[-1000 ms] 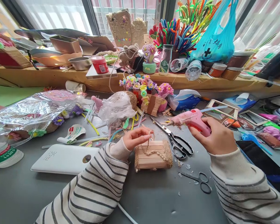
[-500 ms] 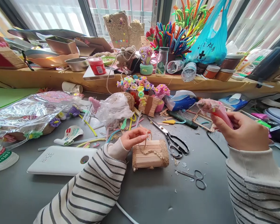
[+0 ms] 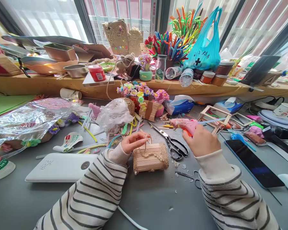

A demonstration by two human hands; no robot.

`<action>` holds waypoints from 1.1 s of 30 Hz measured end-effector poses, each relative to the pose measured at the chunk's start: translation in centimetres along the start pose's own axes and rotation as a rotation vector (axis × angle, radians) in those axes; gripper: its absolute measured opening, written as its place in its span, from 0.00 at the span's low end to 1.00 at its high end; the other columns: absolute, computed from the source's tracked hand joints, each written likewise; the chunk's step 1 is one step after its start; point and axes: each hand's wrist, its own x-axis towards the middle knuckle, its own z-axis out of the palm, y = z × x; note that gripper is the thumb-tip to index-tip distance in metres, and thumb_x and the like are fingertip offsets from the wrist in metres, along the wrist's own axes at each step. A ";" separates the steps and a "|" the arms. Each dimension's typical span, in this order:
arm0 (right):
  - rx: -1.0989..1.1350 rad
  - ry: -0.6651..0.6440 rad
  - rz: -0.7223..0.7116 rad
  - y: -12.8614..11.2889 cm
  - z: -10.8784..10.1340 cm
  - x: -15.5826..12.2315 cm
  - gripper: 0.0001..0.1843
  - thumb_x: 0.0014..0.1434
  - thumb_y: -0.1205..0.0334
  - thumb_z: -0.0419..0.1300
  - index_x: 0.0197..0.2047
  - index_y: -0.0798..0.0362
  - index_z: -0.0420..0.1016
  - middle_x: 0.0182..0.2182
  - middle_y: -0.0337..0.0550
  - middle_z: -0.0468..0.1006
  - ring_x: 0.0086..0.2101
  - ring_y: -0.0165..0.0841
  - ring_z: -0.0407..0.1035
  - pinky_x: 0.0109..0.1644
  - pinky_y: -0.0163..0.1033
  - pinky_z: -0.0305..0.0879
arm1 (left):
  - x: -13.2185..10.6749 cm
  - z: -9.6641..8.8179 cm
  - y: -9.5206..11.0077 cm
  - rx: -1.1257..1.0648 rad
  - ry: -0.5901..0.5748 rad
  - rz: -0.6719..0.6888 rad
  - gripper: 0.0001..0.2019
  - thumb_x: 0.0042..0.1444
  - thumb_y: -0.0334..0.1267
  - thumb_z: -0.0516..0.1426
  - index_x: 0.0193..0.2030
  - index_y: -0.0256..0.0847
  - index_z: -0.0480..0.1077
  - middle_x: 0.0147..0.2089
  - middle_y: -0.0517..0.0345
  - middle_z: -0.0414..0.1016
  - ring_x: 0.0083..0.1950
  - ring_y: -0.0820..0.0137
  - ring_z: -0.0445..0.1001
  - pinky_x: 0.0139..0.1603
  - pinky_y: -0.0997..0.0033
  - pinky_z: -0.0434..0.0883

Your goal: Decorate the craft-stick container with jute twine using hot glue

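My left hand point(image 3: 135, 141) pinches the loose end of a braided twine cord point(image 3: 156, 155) just above a small wooden-stick box point(image 3: 147, 162). That cord lies curved across the box's slatted top, and twine wraps both of the box's ends. Closed around a pink hot glue gun point(image 3: 189, 124) is my right hand point(image 3: 204, 140), held up to the right of the box. The gun's nozzle points left, and a clear glue stick point(image 3: 212, 120) sticks out of its back. Large black-handled scissors point(image 3: 175, 145) lie between the box and my right hand. Small scissors point(image 3: 190, 177) rest below, partly hidden by my right sleeve.
A white power bank point(image 3: 60, 167) sits left of my left forearm. A phone point(image 3: 253, 163) lies at the right. Behind are a crumpled plastic bag point(image 3: 115, 115), yarn flowers point(image 3: 136, 91), a tissue pack point(image 3: 181, 105) and wooden frames point(image 3: 214, 116). A crowded ledge point(image 3: 72, 84) runs along the window.
My right hand has brought the glue gun leftward, nearer the box, and its nozzle is now lower. The view has turned right, showing the phone. My left hand keeps its pinch on the cord.
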 end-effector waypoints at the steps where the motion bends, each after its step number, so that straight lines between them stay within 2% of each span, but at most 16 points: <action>1: 0.006 -0.010 -0.006 -0.4 0.2 0.0 0.21 0.53 0.51 0.48 0.39 0.61 0.64 0.28 0.54 0.74 0.27 0.42 0.71 0.26 0.38 0.59 | 0.0 0.0 0.1 -0.002 0.000 0.001 0.10 0.42 0.43 0.61 0.26 0.37 0.73 0.33 0.55 0.71 0.43 0.67 0.67 0.49 0.66 0.62; 9: 0.026 -0.006 -0.049 -2.5 0.5 -0.7 0.19 0.54 0.53 0.48 0.38 0.62 0.65 0.27 0.55 0.75 0.28 0.43 0.72 0.26 0.39 0.62 | 0.2 0.3 0.3 -0.029 -0.010 0.011 0.09 0.41 0.42 0.62 0.24 0.37 0.73 0.30 0.57 0.71 0.40 0.70 0.68 0.46 0.70 0.63; 16: 0.012 0.019 -0.066 -2.9 -0.3 -0.6 0.19 0.53 0.53 0.48 0.36 0.62 0.66 0.27 0.55 0.75 0.28 0.42 0.72 0.25 0.38 0.61 | 0.2 0.3 0.3 -0.024 0.000 0.007 0.10 0.39 0.43 0.62 0.23 0.37 0.72 0.29 0.57 0.71 0.41 0.68 0.68 0.47 0.68 0.63; 19: 0.021 0.051 -0.048 -2.6 -1.0 -0.2 0.21 0.53 0.51 0.48 0.40 0.61 0.66 0.28 0.54 0.75 0.28 0.42 0.71 0.25 0.38 0.60 | 0.1 0.3 0.3 -0.020 0.008 -0.009 0.11 0.39 0.44 0.62 0.23 0.37 0.72 0.30 0.56 0.71 0.42 0.67 0.68 0.48 0.67 0.62; 23: 0.061 0.101 -0.074 -2.1 -2.3 -0.7 0.26 0.53 0.49 0.48 0.49 0.60 0.61 0.32 0.53 0.75 0.29 0.41 0.71 0.26 0.37 0.59 | 0.1 0.2 0.2 -0.031 0.013 -0.010 0.11 0.39 0.44 0.62 0.24 0.37 0.73 0.31 0.55 0.71 0.42 0.66 0.68 0.48 0.66 0.62; 28: 0.026 0.000 -0.039 -1.5 -2.7 -1.6 0.23 0.54 0.50 0.46 0.43 0.61 0.64 0.32 0.53 0.75 0.30 0.41 0.71 0.27 0.38 0.59 | 0.1 0.2 0.0 -0.046 0.024 -0.029 0.11 0.38 0.44 0.63 0.23 0.37 0.73 0.32 0.54 0.72 0.42 0.67 0.68 0.48 0.67 0.62; 33: 0.040 -0.146 0.024 -1.6 -0.3 -0.4 0.20 0.54 0.53 0.48 0.39 0.63 0.66 0.31 0.56 0.74 0.32 0.43 0.71 0.30 0.39 0.62 | 0.1 0.2 0.1 -0.050 0.022 -0.030 0.12 0.37 0.45 0.63 0.23 0.37 0.72 0.31 0.56 0.72 0.41 0.67 0.68 0.48 0.66 0.62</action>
